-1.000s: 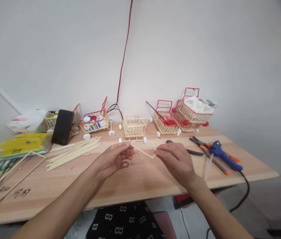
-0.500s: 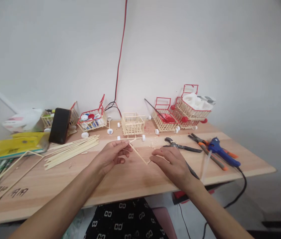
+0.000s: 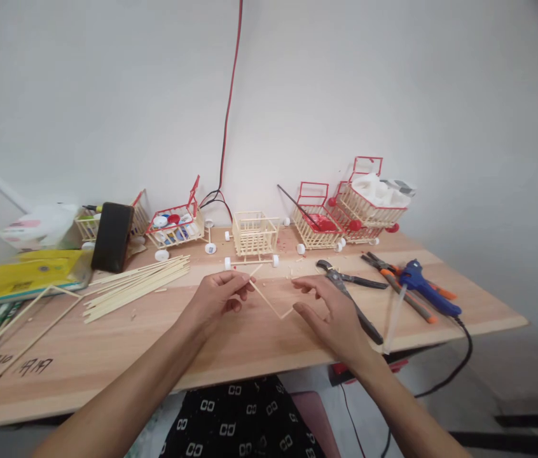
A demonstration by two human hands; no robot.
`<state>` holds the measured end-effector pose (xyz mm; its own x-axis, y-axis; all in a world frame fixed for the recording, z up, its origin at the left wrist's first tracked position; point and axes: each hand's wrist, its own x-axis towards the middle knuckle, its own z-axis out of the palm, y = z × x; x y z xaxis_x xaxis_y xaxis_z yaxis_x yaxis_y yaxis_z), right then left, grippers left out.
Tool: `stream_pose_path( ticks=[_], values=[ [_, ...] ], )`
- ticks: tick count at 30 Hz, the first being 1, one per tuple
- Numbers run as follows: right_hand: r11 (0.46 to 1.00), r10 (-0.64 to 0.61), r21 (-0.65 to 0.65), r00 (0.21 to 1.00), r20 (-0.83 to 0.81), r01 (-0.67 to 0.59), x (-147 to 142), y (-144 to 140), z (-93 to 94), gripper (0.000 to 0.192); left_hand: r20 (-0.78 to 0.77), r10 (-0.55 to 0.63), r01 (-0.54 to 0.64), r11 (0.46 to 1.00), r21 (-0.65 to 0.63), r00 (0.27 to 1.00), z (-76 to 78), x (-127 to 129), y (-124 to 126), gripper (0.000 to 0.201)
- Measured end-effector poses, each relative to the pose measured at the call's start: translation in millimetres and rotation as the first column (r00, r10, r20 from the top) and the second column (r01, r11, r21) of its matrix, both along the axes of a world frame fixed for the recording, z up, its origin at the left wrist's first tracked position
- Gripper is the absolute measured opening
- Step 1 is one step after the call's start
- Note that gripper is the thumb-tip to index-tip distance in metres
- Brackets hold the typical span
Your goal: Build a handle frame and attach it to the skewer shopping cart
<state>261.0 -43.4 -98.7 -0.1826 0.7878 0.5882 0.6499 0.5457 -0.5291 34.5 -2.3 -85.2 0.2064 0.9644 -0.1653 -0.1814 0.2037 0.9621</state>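
My left hand (image 3: 219,299) pinches one end of a thin bent stick frame (image 3: 269,303) just above the wooden table (image 3: 250,346). My right hand (image 3: 333,312) hovers beside the frame's other end with its fingers spread; whether it touches the stick is unclear. An unpainted stick basket (image 3: 254,235) with small white wheels stands just beyond both hands. A bundle of loose bamboo sticks (image 3: 135,286) lies to the left of my left hand.
Black cutting pliers (image 3: 352,299) lie right of my right hand, then orange-handled pliers (image 3: 400,283) and a blue glue gun (image 3: 426,292) with its cord. Red-trimmed stick carts (image 3: 345,219) line the wall, another (image 3: 176,226) at left. A dark phone (image 3: 111,236) leans nearby.
My right hand has opened its fingers and shifted slightly toward me, off the frame's end. The left hand keeps its pinch. The camera has tilted a little.
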Motion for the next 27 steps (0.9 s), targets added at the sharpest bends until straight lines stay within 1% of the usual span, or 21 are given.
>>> stream_pose_path(
  ticks=[2,5,7,9,12,15,19,21,27],
  values=[
    [0.987,-0.031,-0.161,0.990,-0.136,0.009,-5.2,-1.9,-2.9,0.027,0.002,0.006,-0.006,1.000,0.013,1.000,-2.3,0.4,-1.3,0.025],
    [0.931,-0.080,-0.360,0.934,-0.349,-0.055,-11.8,-4.2,-10.9,0.027,0.006,0.015,-0.015,0.999,0.035,1.000,-4.9,0.2,-2.7,0.023],
    [0.884,-0.111,-0.451,0.884,-0.454,-0.121,-16.1,-6.9,-16.4,0.030,0.002,0.025,-0.025,0.998,0.061,1.000,-6.0,0.0,-3.4,0.023],
    [0.839,-0.132,-0.511,0.839,-0.527,-0.189,-21.5,-10.9,-20.6,0.033,-0.007,0.046,-0.045,0.996,0.078,0.999,-6.7,0.2,-4.2,0.023],
    [0.784,-0.150,-0.552,0.778,-0.610,-0.282,-31.5,-17.1,-24.4,0.033,-0.013,0.073,-0.072,0.994,0.086,0.997,-6.7,1.7,-6.6,0.024],
    [0.759,-0.183,-0.577,0.751,-0.634,-0.302,-40.4,-19.7,-26.1,0.032,0.000,0.093,-0.093,0.990,0.102,0.996,-6.2,3.8,-10.0,0.024],
    [0.773,-0.208,-0.586,0.774,-0.598,-0.244,-43.6,-17.8,-26.9,0.035,0.029,0.075,-0.077,0.994,0.082,0.997,-5.9,4.1,-12.4,0.024],
    [0.777,-0.217,-0.588,0.781,-0.586,-0.225,-42.3,-16.4,-27.4,0.035,0.016,0.067,-0.068,0.995,0.074,0.998,-5.8,3.2,-12.2,0.024],
    [0.774,-0.216,-0.598,0.799,-0.561,-0.211,-40.0,-15.5,-29.2,0.033,-0.042,0.081,-0.076,0.992,0.102,0.996,-4.4,2.4,-10.4,0.019]
  ],
)
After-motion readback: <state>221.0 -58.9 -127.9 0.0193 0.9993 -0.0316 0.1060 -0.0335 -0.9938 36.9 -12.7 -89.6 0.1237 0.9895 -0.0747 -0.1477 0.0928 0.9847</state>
